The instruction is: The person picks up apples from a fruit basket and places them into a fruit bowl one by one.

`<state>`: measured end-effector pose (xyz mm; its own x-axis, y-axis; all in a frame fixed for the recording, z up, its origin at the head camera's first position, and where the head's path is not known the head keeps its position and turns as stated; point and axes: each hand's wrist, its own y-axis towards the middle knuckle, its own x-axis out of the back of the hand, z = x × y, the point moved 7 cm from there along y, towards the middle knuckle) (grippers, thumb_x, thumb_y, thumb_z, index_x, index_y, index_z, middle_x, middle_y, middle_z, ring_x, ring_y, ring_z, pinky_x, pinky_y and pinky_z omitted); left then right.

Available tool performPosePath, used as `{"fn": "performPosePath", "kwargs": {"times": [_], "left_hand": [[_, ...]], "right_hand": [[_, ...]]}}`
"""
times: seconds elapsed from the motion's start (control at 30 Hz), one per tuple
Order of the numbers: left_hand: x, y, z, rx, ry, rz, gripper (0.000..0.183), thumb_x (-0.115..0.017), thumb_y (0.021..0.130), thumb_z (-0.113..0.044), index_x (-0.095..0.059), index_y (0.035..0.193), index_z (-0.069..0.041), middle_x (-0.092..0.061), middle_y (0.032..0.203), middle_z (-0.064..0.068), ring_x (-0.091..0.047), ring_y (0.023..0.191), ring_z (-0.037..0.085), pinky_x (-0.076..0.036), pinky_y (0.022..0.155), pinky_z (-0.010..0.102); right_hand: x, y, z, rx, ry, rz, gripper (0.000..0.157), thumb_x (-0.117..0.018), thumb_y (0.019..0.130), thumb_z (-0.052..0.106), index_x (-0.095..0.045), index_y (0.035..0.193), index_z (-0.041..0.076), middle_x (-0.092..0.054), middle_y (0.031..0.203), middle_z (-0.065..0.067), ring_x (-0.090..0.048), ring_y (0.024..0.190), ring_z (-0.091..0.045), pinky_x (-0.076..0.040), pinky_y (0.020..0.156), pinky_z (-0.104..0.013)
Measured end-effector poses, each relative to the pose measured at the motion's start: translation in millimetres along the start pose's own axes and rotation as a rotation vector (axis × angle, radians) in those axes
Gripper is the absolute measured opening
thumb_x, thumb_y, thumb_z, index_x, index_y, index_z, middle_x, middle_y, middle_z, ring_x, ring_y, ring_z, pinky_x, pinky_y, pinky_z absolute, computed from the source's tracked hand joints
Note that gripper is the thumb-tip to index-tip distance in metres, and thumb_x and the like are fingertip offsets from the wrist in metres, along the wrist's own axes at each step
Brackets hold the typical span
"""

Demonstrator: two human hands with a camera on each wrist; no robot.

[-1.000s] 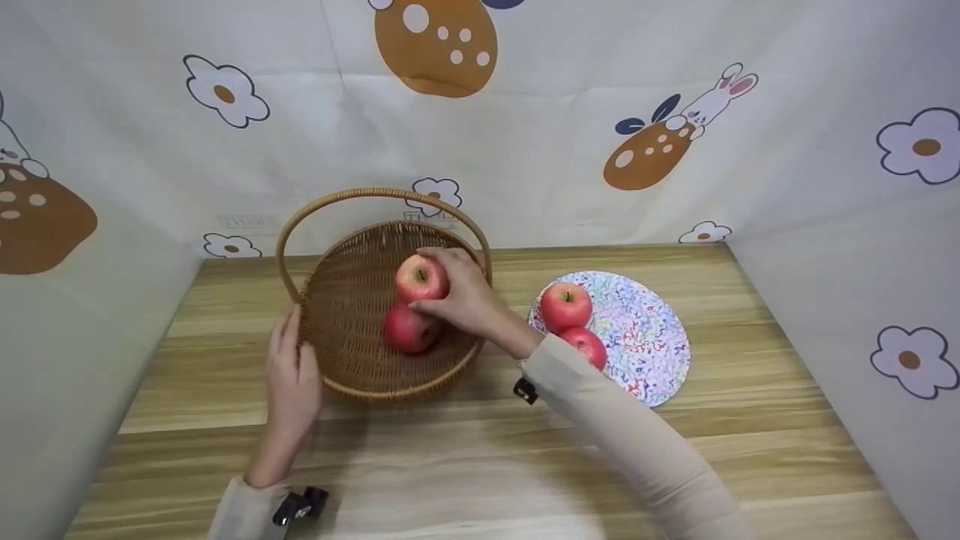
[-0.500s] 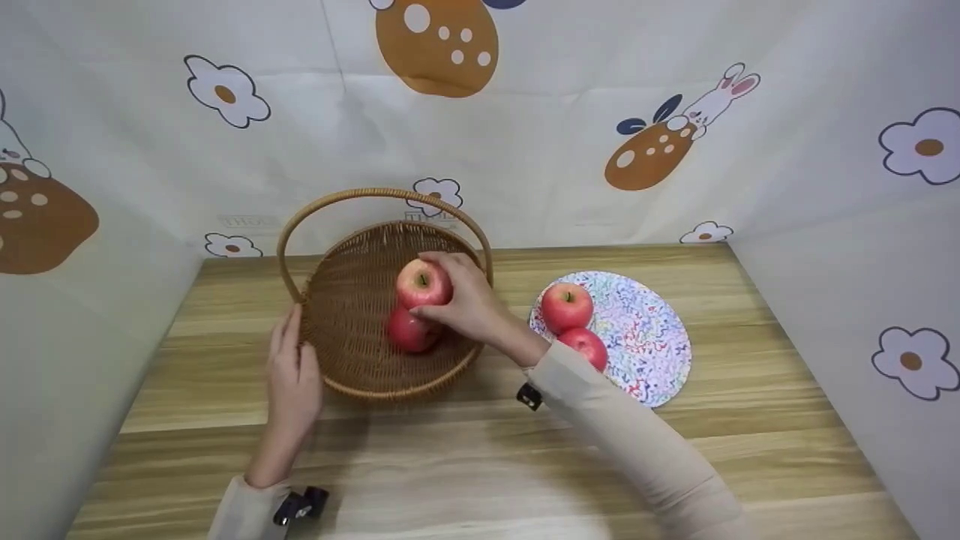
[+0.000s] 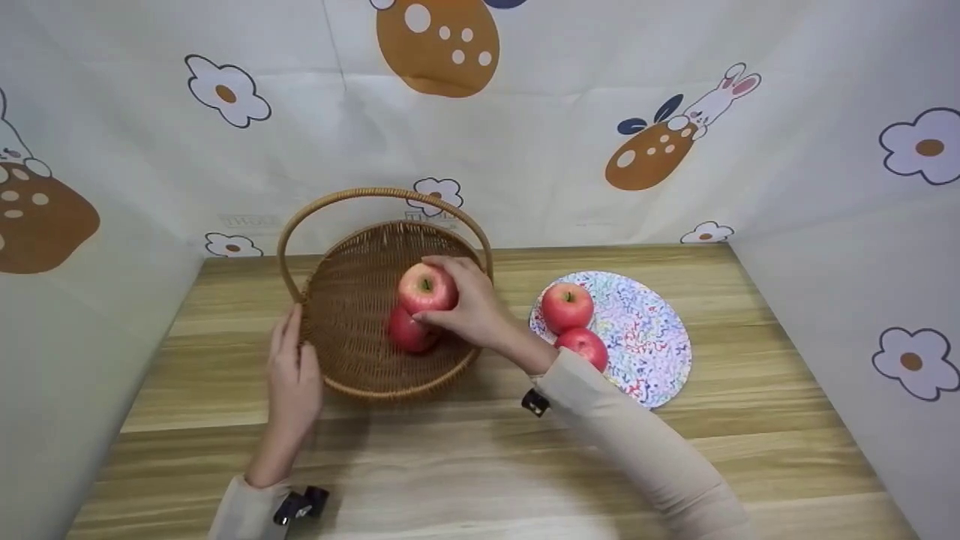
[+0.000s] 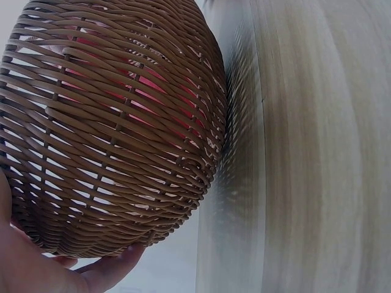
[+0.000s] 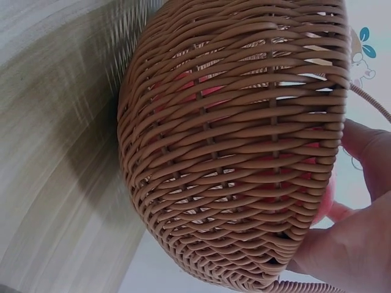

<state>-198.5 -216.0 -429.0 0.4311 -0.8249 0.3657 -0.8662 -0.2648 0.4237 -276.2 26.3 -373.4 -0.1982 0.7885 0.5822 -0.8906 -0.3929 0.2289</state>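
Observation:
My right hand [image 3: 469,304] holds a red-and-yellow apple [image 3: 426,288] inside the wicker basket [image 3: 352,315], thumb and fingers around its sides. This apple overlaps a second, redder apple [image 3: 409,331] lying in the basket. At the basket's left side, my left hand [image 3: 294,379] rests against the wall near the rim, fingers extended. In the left wrist view, fingertips [image 4: 125,259] touch the outside of the weave. Red shows through the gaps in the basket wall [image 5: 232,146] in the right wrist view, where the wall hides most of the held apple.
Right of the basket lies a round speckled mat [image 3: 649,330] with two apples [image 3: 568,307] on its left part. The basket's tall arched handle [image 3: 375,193] rises over it. A printed cloth [image 3: 540,150] hangs behind the wooden table [image 3: 450,465] and along its sides.
My right hand, with the apple in it, has shifted slightly right and toward me inside the basket. My left hand stays at the basket's side.

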Motion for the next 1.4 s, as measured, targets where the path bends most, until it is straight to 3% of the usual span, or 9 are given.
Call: {"fn": "performPosePath", "kwargs": {"times": [0.5,1.4], "left_hand": [[0.0,-0.8,0.2,0.021,-0.009,0.014,0.056,-0.04,0.1,0.009,-0.038,0.156,0.013,-0.034,0.162,0.034,-0.028,0.153,0.052,-0.021,0.129,0.061],[0.5,-0.4,1.5,0.019,-0.004,0.006,0.056,-0.04,0.099,0.009,-0.038,0.155,0.013,-0.036,0.16,0.036,-0.029,0.152,0.052,-0.021,0.128,0.062]], "right_hand": [[4.4,-10.5,2.2,-0.011,0.023,-0.013,0.075,-0.091,0.082,0.016,-0.056,0.147,0.005,-0.056,0.142,-0.022,-0.058,0.131,-0.036,-0.051,0.112,-0.05],[13.9,-32.4,12.9,0.111,0.053,-0.062,0.072,-0.091,0.081,0.016,-0.058,0.143,0.001,-0.058,0.142,-0.022,-0.054,0.132,-0.037,-0.047,0.113,-0.055]]}}
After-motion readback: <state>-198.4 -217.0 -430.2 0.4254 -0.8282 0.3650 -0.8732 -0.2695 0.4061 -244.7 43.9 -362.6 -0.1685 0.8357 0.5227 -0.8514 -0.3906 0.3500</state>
